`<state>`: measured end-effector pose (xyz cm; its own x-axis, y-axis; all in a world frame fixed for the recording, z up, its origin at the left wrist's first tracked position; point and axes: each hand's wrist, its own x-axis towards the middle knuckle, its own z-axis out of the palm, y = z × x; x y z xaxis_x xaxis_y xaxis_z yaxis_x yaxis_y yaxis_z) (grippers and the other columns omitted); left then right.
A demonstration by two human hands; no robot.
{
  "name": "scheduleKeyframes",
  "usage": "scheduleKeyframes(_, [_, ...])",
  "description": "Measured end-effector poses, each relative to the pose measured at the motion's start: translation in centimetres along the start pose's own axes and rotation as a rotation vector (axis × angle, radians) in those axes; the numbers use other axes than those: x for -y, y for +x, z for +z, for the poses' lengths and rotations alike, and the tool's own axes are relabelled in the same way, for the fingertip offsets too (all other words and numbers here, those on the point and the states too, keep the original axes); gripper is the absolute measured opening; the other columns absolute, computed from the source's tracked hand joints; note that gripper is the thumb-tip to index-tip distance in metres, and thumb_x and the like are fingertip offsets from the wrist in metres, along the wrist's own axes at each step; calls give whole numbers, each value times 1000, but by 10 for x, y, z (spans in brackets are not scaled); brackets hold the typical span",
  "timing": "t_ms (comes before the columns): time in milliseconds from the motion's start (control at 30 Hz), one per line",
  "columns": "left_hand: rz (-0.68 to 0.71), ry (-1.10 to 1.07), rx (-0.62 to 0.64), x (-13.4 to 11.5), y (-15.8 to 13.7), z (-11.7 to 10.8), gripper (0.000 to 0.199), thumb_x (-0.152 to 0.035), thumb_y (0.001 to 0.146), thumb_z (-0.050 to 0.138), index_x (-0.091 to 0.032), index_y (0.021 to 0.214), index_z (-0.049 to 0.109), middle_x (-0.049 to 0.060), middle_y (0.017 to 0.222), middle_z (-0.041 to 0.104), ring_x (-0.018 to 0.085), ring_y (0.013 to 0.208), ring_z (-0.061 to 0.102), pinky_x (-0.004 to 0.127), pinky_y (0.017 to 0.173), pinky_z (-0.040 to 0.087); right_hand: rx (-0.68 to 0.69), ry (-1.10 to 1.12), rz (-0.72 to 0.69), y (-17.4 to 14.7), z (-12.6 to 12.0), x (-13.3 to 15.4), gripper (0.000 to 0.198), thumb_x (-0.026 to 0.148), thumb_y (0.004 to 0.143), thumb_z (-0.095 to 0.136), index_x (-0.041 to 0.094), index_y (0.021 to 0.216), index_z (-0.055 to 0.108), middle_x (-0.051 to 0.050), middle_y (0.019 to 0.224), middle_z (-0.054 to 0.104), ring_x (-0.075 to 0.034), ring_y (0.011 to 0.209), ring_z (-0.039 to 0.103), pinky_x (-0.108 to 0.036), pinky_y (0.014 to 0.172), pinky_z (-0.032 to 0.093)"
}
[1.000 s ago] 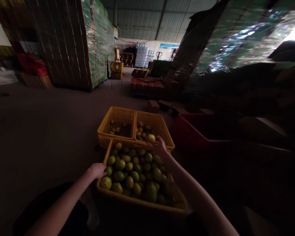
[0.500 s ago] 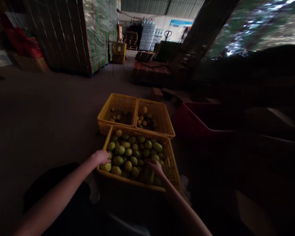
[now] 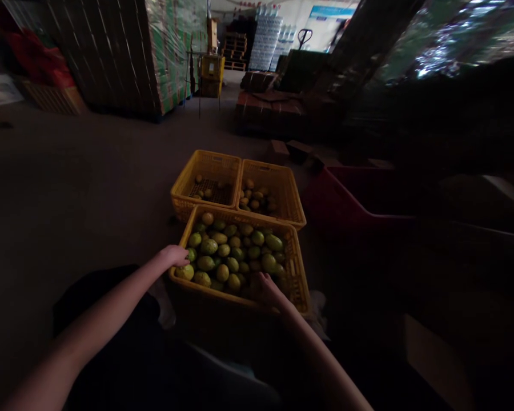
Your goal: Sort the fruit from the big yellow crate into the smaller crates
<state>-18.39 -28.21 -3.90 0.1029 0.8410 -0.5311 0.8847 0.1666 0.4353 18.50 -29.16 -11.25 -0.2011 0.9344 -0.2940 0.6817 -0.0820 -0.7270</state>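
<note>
A yellow plastic crate (image 3: 297,268) full of oval green and yellowish fruits (image 3: 232,264) stands in front of me. My left hand (image 3: 175,256) is at its left rim, fingers closed over the edge beside a green fruit. Inside the crate, toward the front right, my right hand (image 3: 265,287) reaches down among the fruits. Shadow hides its fingers, so whether it grips a fruit does not show. Behind are two more yellow crates, the left crate (image 3: 184,185) with a few fruits on its slatted bottom and the right crate (image 3: 291,197) with several.
A dark red bin (image 3: 346,194) stands to the right, near loose cardboard pieces (image 3: 278,149). Farther back are a wrapped stack of boxes (image 3: 154,57), a yellow box on a stand (image 3: 212,68), flattened cardboard (image 3: 272,108) and a pallet jack handle (image 3: 305,37). The right side is very dark.
The whole scene has shifted up in view as my head tilts down. My right hand has moved slightly nearer the crate's front wall and lower among the fruits; my left hand stays at the rim.
</note>
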Motion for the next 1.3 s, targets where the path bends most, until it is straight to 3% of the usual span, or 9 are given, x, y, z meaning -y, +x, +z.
scheduleKeyframes(233, [-18, -48, -78, 2, 1, 9, 14, -34, 67, 76, -22, 72, 70, 12, 101, 72, 37, 119, 54, 44, 107, 35, -193, 78, 95, -12, -4, 3, 44, 12, 42, 75, 19, 83, 61, -7, 89, 61, -30, 91, 60, -42, 85, 47])
scheduleKeyframes(400, [-22, -130, -203, -7, 16, 30, 22, -38, 75, 71, -22, 90, 72, 15, 114, 66, 39, 133, 38, 47, 115, 20, -309, 246, 107, -24, -33, 29, 43, 16, 37, 86, 21, 75, 65, 0, 78, 60, -24, 82, 60, -36, 73, 49])
scheduleKeyframes(467, [-33, -179, -241, -12, 25, 41, 28, -39, 75, 73, -20, 95, 70, 18, 110, 66, 41, 134, 36, 49, 114, 20, -298, 399, 120, -38, -53, 42, 41, 19, 40, 88, 20, 75, 67, 2, 72, 63, -20, 70, 60, -31, 62, 49])
scheduleKeyframes(567, [-58, -246, -295, -19, 37, 56, 39, -44, 74, 73, -17, 102, 66, 21, 110, 64, 44, 136, 30, 51, 112, 20, -178, 896, 204, -65, -83, 57, 42, 18, 47, 89, 20, 82, 66, 0, 73, 69, -17, 59, 62, -27, 52, 50])
scheduleKeyframes(700, [-70, -270, -358, -21, 44, 68, 41, -47, 75, 72, -15, 100, 63, 24, 114, 60, 45, 136, 30, 53, 110, 24, -140, 1394, 385, -89, -107, 63, 30, 30, 64, 80, 24, 91, 67, -3, 81, 75, -23, 68, 70, -34, 54, 59])
scheduleKeyframes(933, [-110, -118, -401, -31, 49, 71, 43, -51, 76, 70, -15, 98, 63, 28, 107, 62, 46, 127, 43, 58, 109, 24, -132, 1562, 306, -83, -104, 83, 34, 41, 70, 74, 26, 99, 66, -3, 93, 76, -21, 75, 72, -31, 54, 59])
scheduleKeyframes(1100, [-106, 33, -333, -36, 51, 68, 62, -57, 70, 73, -14, 114, 62, 25, 105, 66, 45, 125, 48, 57, 108, 26, -105, 1566, 383, -88, -99, 105, 25, 36, 72, 74, 23, 92, 66, -2, 81, 77, -21, 67, 72, -32, 53, 59])
scheduleKeyframes(1200, [-87, 121, -256, -36, 49, 58, 71, -47, 58, 82, -9, 116, 62, 26, 109, 66, 46, 125, 47, 55, 109, 25, -91, 1623, 434, -90, -97, 119, 21, 33, 73, 73, 21, 89, 66, -3, 77, 76, -20, 68, 72, -29, 52, 58])
scheduleKeyframes(1300, [-76, 159, -199, -34, 49, 40, 61, -31, 51, 84, -7, 105, 66, 26, 109, 67, 46, 120, 52, 53, 106, 30, -82, 1664, 437, -89, -93, 128, 23, 33, 72, 74, 22, 90, 66, -2, 78, 76, -20, 68, 72, -28, 52, 57])
